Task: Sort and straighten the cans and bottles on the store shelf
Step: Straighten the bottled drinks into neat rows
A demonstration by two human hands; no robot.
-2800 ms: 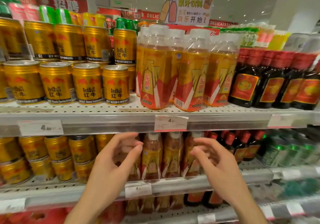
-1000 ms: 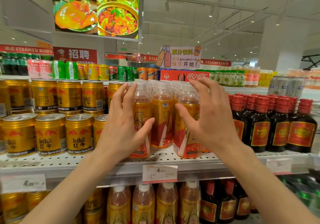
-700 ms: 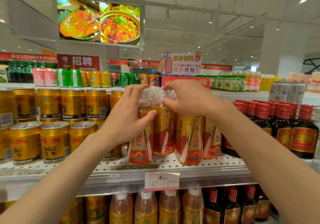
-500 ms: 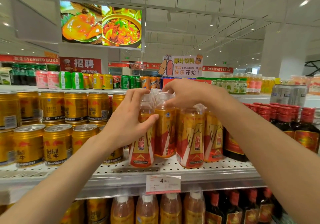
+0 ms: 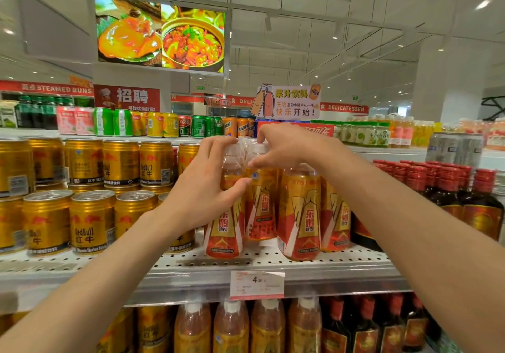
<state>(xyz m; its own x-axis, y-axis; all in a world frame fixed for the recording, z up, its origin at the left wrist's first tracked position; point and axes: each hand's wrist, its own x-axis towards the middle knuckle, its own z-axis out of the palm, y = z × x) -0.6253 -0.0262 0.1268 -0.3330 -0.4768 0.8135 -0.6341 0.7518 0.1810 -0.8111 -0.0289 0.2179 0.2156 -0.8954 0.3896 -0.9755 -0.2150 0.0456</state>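
Here, nearest of all, a price tag [image 5: 257,284] is hanging on the front lip of the shelf [image 5: 341,263]. Just above the tag, the left hand [image 5: 203,191] is wrapping around the front bottle [image 5: 225,210], thumb across its shoulder and fingers curled behind the neck; that bottle is standing at the shelf's front edge. Right of it, a second front bottle [image 5: 300,213] is standing free. Behind the first, the right hand [image 5: 289,147] is pinching the cap of a rear bottle [image 5: 261,202], fingers closed over the top. Left of the tag, gold cans [image 5: 91,221] are sitting in rows; right, dark red-capped bottles [image 5: 475,205] are crowding together.
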